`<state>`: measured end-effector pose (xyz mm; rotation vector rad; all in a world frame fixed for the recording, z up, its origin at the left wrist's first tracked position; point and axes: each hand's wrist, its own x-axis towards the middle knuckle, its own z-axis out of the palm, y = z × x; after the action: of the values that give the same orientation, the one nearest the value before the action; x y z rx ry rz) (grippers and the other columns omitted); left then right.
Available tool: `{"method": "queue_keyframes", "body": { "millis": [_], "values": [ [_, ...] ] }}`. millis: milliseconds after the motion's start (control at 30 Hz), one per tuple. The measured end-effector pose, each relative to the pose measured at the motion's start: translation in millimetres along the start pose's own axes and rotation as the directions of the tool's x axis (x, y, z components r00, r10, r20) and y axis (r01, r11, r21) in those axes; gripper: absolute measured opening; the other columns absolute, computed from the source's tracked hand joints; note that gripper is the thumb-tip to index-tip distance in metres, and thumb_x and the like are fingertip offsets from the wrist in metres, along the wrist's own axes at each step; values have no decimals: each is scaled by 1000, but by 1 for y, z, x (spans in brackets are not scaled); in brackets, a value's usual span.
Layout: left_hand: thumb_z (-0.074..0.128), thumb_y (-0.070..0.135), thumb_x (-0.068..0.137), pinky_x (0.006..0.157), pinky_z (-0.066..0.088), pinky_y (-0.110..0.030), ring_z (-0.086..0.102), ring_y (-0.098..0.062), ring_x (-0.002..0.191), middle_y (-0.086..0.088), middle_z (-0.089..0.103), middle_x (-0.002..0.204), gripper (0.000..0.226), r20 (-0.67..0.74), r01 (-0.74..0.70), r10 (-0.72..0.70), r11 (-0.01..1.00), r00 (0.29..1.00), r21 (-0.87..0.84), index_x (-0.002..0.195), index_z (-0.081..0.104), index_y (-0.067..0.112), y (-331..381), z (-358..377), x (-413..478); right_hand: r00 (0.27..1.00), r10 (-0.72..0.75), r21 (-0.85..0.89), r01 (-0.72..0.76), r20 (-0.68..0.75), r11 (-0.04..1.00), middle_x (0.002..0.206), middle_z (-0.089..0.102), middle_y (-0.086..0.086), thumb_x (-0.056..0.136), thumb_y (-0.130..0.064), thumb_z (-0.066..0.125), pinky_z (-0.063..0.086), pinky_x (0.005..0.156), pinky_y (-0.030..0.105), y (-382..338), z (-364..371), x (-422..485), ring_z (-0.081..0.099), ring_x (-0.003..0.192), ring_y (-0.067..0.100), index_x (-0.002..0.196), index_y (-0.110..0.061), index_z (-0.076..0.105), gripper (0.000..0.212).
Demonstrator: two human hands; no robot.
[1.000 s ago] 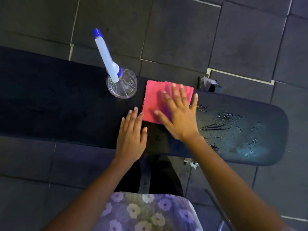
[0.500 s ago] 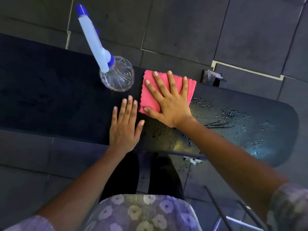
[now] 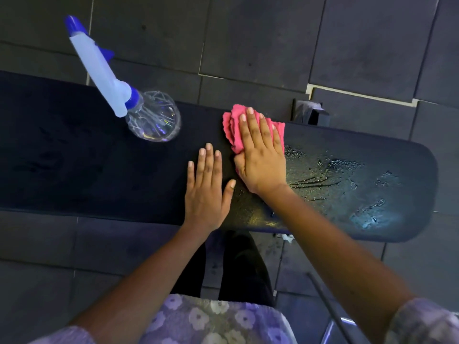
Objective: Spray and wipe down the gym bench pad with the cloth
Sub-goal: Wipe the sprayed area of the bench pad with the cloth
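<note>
Currently wiping. Right hand [image 3: 260,157] lies flat on the cloth [image 3: 231,125], fingers extended and close together, palm pressing down. It is not gripping. The thumb is tucked at the cloth's near edge, and I cannot tell whether it pinches a fold.

The cloth is pink, soft and napped, with a scalloped edge. It is bunched into ridges on the hand's left side, probably because the palm is pushing it along the pad.

Left hand [image 3: 207,192] sits just beside the right, not touching the cloth, with fingers straight and slightly spread and nothing held. It looks like a brace, taking the person's weight while leaning over.

The bench pad [image 3: 87,170] is under both hands — long, dark and matte, with a rounded end out to the right of the right hand. Its surface is finely grained like vinyl.

Spray droplets [image 3: 335,175] bead and streak to the right of the right hand, which suggests the pad does not absorb them. That stretch appears not yet wiped. To the left of the left hand the pad looks dry.

The spray bottle [image 3: 154,120] stands on the pad beyond and left of the left hand, well apart and out of the wiping path. It has a clear faceted plastic body and a white head with a blue collar and tip.
</note>
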<state>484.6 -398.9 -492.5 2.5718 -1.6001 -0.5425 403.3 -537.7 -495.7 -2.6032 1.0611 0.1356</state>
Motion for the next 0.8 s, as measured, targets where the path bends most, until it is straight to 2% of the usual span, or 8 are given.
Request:
{"method": "queue_keyframes", "body": {
  "millis": [267,367,467,533,600,667,733,800],
  "values": [
    [29,42,100,120,14,-49,11,-25,149,-13,15,160,64,-17,-196,197,980,980,28,150,22,3,1,-5,9,960,260,50,-256,-105,965,158,23,19,89,-26,43,18,119,52,71,-7,-45,19,146,38,150,-1,25,69],
    [27,43,101,120,14,-49,11,-25,149,-13,15,160,63,-20,-238,238,971,971,0,151,21,4,14,-7,20,900,383,272,-323,-208,906,154,32,20,90,-22,30,20,118,54,102,-17,-71,21,146,38,145,2,36,61],
    [25,43,101,120,14,-49,10,-25,149,-12,15,160,63,-14,-253,252,967,968,-28,151,19,5,30,-5,26,777,563,635,-291,-280,716,140,51,12,85,-18,26,32,113,49,113,-32,-84,38,137,29,137,-1,50,60],
    [24,43,101,120,13,-49,9,-24,149,-11,13,161,63,-7,-260,260,964,966,-54,151,18,5,41,-4,26,640,714,796,-258,-284,548,115,61,8,84,-22,29,44,91,40,113,-46,-82,53,112,27,131,-5,59,59],
    [22,43,101,120,12,-48,7,-24,149,-11,12,161,63,2,-264,265,961,964,-79,152,16,6,50,-1,21,555,784,861,-219,-277,459,126,62,11,83,-23,33,46,95,41,109,-62,-75,56,118,27,131,-23,60,55],
    [22,42,102,120,13,-49,8,-23,149,-11,13,161,62,12,-262,264,960,964,-99,152,17,6,51,3,15,667,686,807,-215,-290,550,150,43,10,84,-16,35,18,120,51,99,-73,-67,32,144,27,140,-31,45,59],
    [24,40,102,119,16,-50,11,-24,149,-11,16,160,60,10,-264,267,958,964,-110,151,21,5,49,6,12,888,389,507,-226,-243,832,159,25,3,89,-28,34,-2,119,58,83,-66,-58,10,150,29,148,-31,29,59],
    [25,38,101,118,19,-52,15,-24,148,-12,20,159,59,4,-275,276,957,961,-89,150,25,4,47,8,11,986,160,104,-155,-47,982,163,14,3,92,-51,31,-1,112,70,72,-42,-50,1,150,35,152,-32,23,63]
  ]
}}
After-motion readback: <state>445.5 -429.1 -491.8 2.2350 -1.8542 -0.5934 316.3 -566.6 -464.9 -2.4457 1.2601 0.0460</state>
